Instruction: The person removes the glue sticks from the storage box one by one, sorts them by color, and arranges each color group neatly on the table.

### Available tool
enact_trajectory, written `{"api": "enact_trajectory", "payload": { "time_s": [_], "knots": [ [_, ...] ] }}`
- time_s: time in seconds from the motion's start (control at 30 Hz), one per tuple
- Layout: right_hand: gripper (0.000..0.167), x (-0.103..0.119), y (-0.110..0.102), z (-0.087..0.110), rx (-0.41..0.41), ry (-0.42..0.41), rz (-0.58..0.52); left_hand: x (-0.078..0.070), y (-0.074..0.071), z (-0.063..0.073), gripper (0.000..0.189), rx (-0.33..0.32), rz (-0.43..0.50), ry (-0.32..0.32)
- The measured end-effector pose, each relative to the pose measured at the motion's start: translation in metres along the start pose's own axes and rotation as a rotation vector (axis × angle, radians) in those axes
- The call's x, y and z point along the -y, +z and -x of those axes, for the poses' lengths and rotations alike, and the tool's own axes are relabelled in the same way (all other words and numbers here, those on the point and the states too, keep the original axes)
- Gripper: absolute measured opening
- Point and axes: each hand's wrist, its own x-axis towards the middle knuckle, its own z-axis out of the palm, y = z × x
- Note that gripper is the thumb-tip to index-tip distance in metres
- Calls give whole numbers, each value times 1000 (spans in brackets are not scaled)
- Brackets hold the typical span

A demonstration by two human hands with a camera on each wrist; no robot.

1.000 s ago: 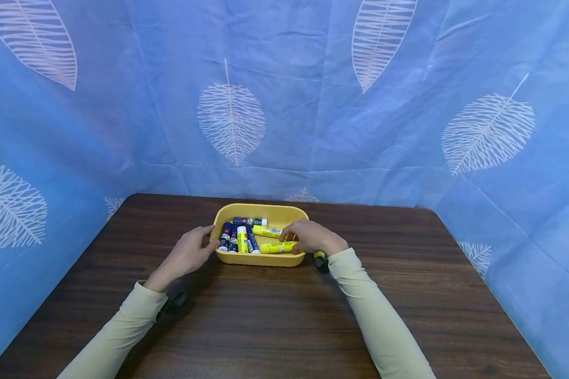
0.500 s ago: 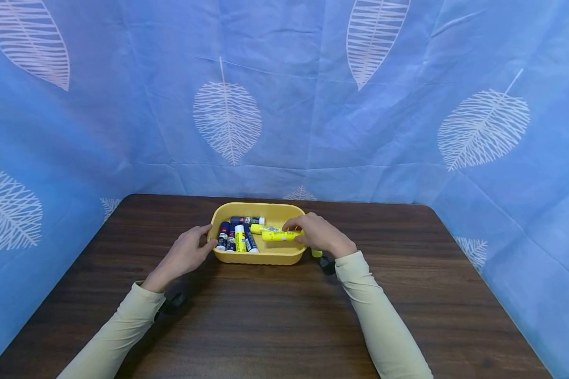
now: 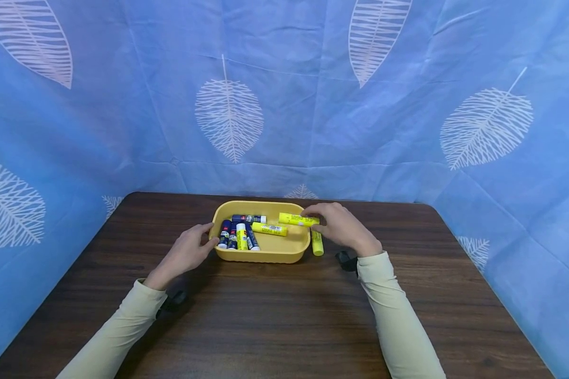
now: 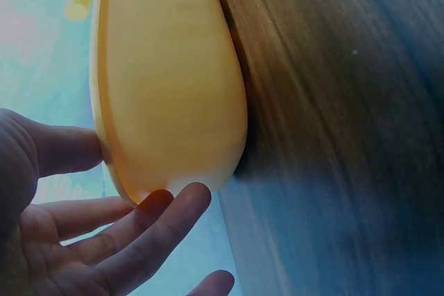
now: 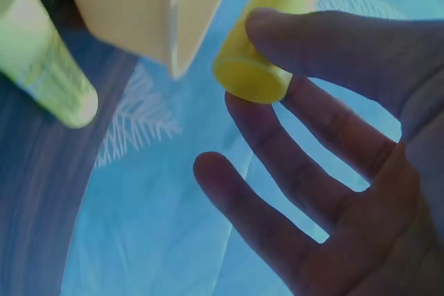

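A yellow plastic basket [image 3: 261,257] stands near the table's far edge. Dark blue glue sticks [image 3: 224,234] with white caps lie in its left part, with a white-capped yellow one [image 3: 242,237] among them. Another yellow glue stick [image 3: 270,229] lies across its middle. My left hand [image 3: 185,255] holds the basket's left end, its thumb at the rim and fingertips against the outer wall [image 4: 173,102]. Above the basket's right rim, my right hand [image 3: 343,226] pinches a yellow glue stick [image 3: 294,219] by one end between thumb and fingers [image 5: 267,126].
One yellow glue stick [image 3: 317,245] lies on the table just outside the basket's right end. The dark wooden table [image 3: 265,316] reaches toward me. Behind it hangs a blue cloth [image 3: 284,131] with white leaf prints.
My right hand has lifted the yellow glue stick from the basket's front right and carried it up and right, over the rim. The left hand has stayed at the left end.
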Motion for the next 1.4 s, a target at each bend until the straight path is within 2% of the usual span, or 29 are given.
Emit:
{"api": "enact_trajectory", "payload": {
  "time_s": [0.23, 0.43, 0.77, 0.93, 1.07, 1.17, 1.4],
  "knots": [
    [35, -15, -12, 13, -77, 60, -11, 0, -1, 0, 56, 7, 3, 2],
    [39, -25, -18, 25, -116, 122, -37, 0, -2, 2, 56, 7, 6, 10],
    [45, -41, -17, 39, -193, 232, -21, 3, 0, 1, 57, 6, 2, 8],
    [48, -51, -15, 48, -212, 300, -172, 3, 0, 1, 57, 11, 8, 6],
    [51, -57, -13, 54, -194, 374, -296, 3, 0, 1, 56, 10, 8, 7],
    [53, -64, -7, 56, -166, 415, -345, 3, 0, 1, 56, 6, 9, 9],
    [59, -75, 13, 58, -118, 441, -430, 2, -1, 1, 56, 8, 18, 15]
  ]
}}
